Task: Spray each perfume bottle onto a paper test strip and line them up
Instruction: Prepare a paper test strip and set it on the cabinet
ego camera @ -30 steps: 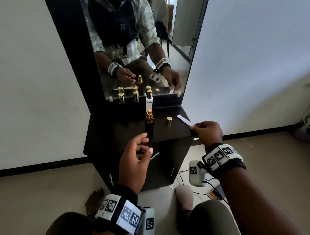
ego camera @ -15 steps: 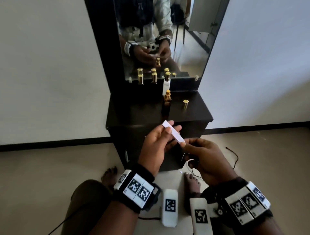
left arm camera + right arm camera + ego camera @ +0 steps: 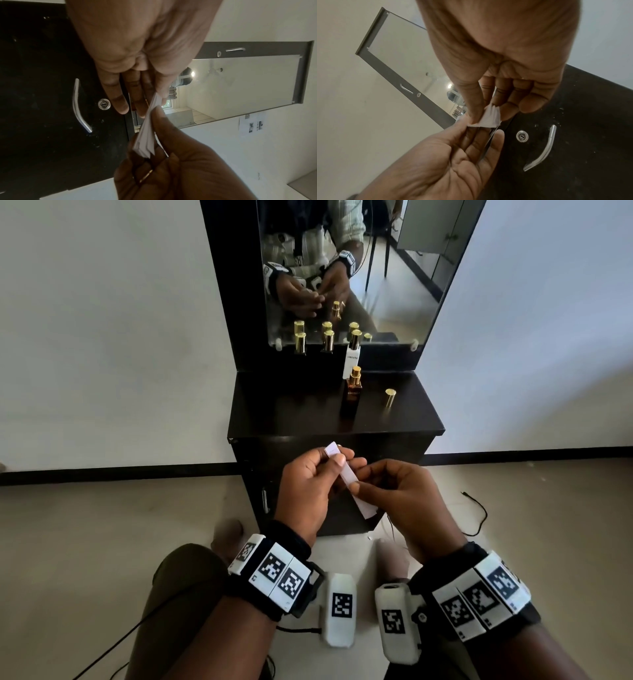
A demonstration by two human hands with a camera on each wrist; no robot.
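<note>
Both hands pinch a small stack of white paper test strips (image 3: 348, 478) in front of the black tabletop (image 3: 294, 412): left hand (image 3: 310, 487) at the far end, right hand (image 3: 404, 501) at the near end. The strips' long axis runs away from the person towards the uncapped amber glass perfume bottle (image 3: 352, 393), which stands beyond the hands on the tabletop, about equally near to each.

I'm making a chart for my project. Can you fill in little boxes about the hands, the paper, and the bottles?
left hand: pinches the upper end of the paper strips
right hand: pinches the lower part of the same strips
paper test strips: white, several together, held in front of the cabinet
amber perfume bottle: upright on the black cabinet top, cap off
gold cap: standing right of that bottle
white perfume bottle: capped, behind the amber one
</note>
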